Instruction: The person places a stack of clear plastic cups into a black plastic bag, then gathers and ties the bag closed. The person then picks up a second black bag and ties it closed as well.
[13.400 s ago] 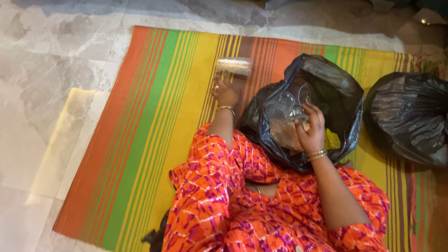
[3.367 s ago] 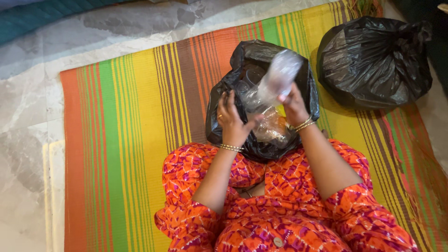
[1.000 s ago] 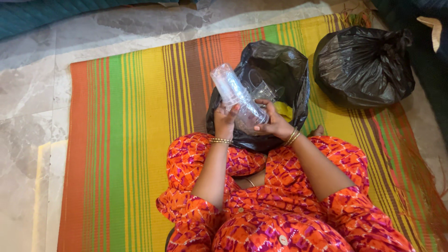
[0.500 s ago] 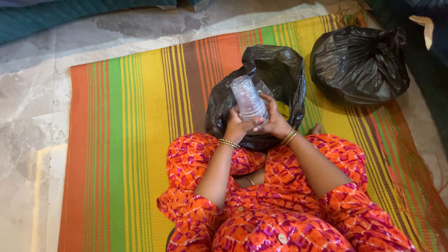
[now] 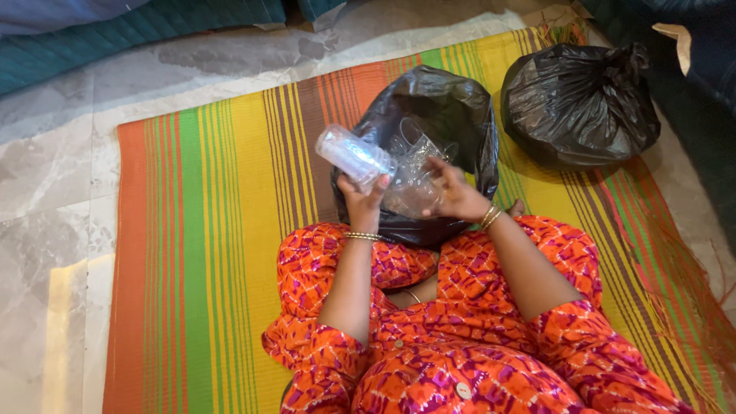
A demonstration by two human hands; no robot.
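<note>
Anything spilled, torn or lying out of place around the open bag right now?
Nothing stands out. The left hand holds a stack of clear cups tilted over the mat; the right hand is at the open bag, which holds loose clear plastic. The second bag sits tied shut.

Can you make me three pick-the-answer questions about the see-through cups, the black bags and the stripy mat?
1. Where is the open black plastic bag?
A. on the striped woven mat
B. on a shelf
C. on a chair

2. How many black bags are there?
A. one
B. two
C. four

3. The second black bag is:
A. torn flat
B. tied shut
C. wide open

Answers: A, it sits on the mat; B, two show; B, its top is bunched into a knot. The left hand holds the clear plastic cup stack.
</note>
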